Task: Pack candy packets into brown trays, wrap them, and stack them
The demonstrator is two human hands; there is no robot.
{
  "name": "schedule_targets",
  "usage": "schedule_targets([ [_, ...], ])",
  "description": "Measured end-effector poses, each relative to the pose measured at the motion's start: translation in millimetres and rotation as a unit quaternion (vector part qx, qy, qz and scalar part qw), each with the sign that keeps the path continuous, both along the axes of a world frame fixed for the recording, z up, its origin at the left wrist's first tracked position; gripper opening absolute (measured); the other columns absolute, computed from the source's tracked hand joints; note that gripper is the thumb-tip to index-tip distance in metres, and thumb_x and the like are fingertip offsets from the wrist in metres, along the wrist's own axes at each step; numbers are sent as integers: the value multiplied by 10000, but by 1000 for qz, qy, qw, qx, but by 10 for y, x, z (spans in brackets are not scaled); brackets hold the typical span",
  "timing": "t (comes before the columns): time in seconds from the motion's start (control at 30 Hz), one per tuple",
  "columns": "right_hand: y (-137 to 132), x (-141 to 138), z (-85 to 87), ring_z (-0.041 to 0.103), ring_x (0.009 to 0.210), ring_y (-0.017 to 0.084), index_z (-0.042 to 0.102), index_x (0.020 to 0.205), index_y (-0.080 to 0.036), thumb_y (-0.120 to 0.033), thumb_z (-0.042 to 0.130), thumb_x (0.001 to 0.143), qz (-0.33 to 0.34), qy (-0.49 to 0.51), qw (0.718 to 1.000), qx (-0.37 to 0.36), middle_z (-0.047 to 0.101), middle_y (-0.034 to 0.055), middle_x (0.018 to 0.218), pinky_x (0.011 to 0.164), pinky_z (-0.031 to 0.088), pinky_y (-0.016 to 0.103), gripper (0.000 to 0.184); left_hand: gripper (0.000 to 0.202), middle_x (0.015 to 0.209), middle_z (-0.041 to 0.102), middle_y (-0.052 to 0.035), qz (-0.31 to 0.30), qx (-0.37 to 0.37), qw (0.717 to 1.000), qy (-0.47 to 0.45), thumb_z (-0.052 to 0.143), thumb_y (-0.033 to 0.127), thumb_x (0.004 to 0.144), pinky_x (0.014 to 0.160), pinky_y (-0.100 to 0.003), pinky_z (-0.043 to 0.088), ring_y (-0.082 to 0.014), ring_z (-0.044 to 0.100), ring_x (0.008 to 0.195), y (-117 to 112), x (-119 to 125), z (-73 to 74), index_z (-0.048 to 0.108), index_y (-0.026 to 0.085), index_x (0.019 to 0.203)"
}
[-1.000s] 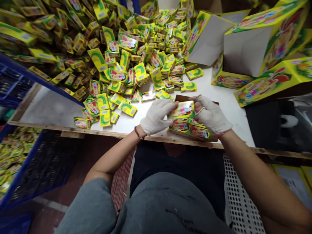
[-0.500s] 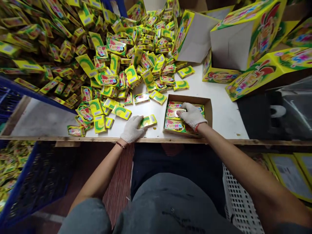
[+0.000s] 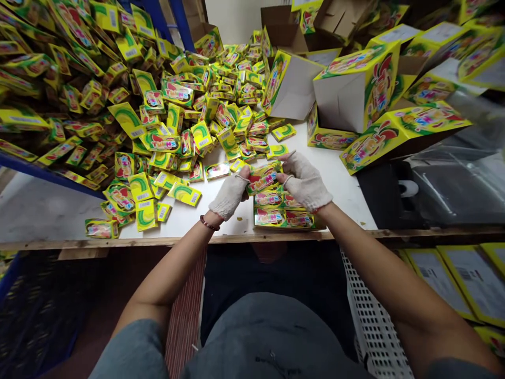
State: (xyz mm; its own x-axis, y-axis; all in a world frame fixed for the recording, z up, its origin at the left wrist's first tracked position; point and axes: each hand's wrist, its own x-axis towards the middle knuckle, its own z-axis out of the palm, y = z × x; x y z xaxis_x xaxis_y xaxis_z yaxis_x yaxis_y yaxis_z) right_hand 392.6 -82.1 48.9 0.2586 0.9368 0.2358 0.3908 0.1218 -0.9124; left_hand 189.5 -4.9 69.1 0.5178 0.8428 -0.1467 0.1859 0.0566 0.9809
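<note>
A small yellow-green printed candy box (image 3: 263, 180) is held up, its printed face towards me. My left hand (image 3: 231, 195), in a white fingerless glove, pinches the left end. My right hand (image 3: 307, 181), gloved the same way, grips the right end between thumb and fingers. Beneath them on the white tabletop stands an open carton (image 3: 284, 229) with rows of matching candy boxes (image 3: 269, 217) lying flat inside. The two hands and the raised box cover the carton's far part.
A big heap of loose candy boxes (image 3: 177, 142) spreads from the blue crate (image 3: 79, 181) across the left and back. Open printed display cartons (image 3: 355, 100) stand back right. Clear plastic film (image 3: 453, 168) lies at right. A wooden edge (image 3: 158, 242) borders the table.
My left hand has lifted a candy box from the tabletop and brought it right, over the carton. My right hand has risen from inside the carton to grip it. The view has shifted slightly.
</note>
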Motion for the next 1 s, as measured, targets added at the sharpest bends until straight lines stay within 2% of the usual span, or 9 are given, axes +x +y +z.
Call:
schedule_targets([
  [0.1, 37, 123, -104, 519, 518, 153, 529, 1237, -255, -357, 627, 873, -59, 57, 994, -69, 528, -59, 704, 501, 475, 290, 390, 510, 882, 685, -57, 61, 68, 996, 6, 483, 659, 985, 624, -250, 460, -134, 607, 690, 159, 24, -149, 654, 180, 957],
  [0.2, 39, 143, -318, 542, 543, 173, 540, 1189, -253, -354, 646, 842, -116, 25, 986, -115, 534, -59, 673, 527, 475, 296, 377, 411, 1083, 702, -103, 70, 184, 976, 95, 444, 508, 1028, 808, -320, 513, -202, 654, 916, 372, -28, -379, 674, 178, 1118],
  [0.3, 57, 80, -481, 613, 691, 205, 596, 1137, -237, -340, 656, 831, -143, -72, 974, -159, 630, -10, 751, 678, 529, 325, 328, 354, 1258, 654, -157, 32, 301, 914, 268, 558, 321, 948, 987, -404, 477, -291, 611, 1147, 593, -141, -562, 660, 156, 1244],
  [0.43, 86, 14, -495, 664, 1050, 281, 676, 1180, -175, -314, 643, 867, -135, -207, 950, -192, 712, 126, 1105, 950, 532, 386, 345, 372, 1258, 602, -186, -18, 367, 795, 482, 599, 263, 884, 973, -454, 435, -361, 554, 1184, 867, -343, -657, 668, 174, 1239],
  [0.57, 27, -56, -358, 620, 1243, 286, 599, 1437, -168, -308, 568, 962, -80, -281, 930, -223, 647, 164, 1349, 1045, 496, 373, 496, 273, 1141, 618, -156, -40, 378, 761, 525, 573, 327, 932, 879, -407, 421, -330, 578, 1089, 1001, -495, -673, 677, 202, 1151],
  [0.73, 26, -212, -55, 664, 1097, 306, 588, 1489, -254, -434, 444, 1053, 22, -445, 837, -319, 643, 173, 1274, 875, 515, 387, 493, 217, 1094, 665, -135, -16, 370, 781, 503, 665, 354, 883, 818, -377, 412, -311, 611, 1029, 908, -534, -719, 687, 206, 1041],
  [0.83, 100, -313, 114, 640, 1130, 324, 652, 1402, -229, -388, 456, 1045, 45, -503, 794, -339, 629, 197, 1280, 867, 500, 393, 437, 247, 1008, 693, -100, 28, 332, 849, 411, 680, 391, 878, 805, -350, 434, -265, 621, 960, 786, -540, -730, 689, 201, 1035],
  [0.93, 141, -417, 169, 606, 1161, 318, 666, 1364, -253, -287, 454, 1028, 79, -545, 781, -295, 582, 195, 1378, 877, 485, 401, 399, 334, 951, 698, -52, 73, 239, 934, 255, 708, 423, 845, 745, -308, 455, -198, 609, 836, 615, -560, -679, 693, 195, 1088],
  [1.0, 141, -477, 140, 587, 1179, 315, 613, 1431, -286, -235, 426, 1022, 106, -560, 773, -278, 560, 191, 1423, 884, 481, 410, 453, 402, 924, 697, -33, 78, 173, 970, 151, 741, 463, 811, 693, -286, 449, -161, 585, 756, 474, -559, -603, 702, 190, 1104],
])
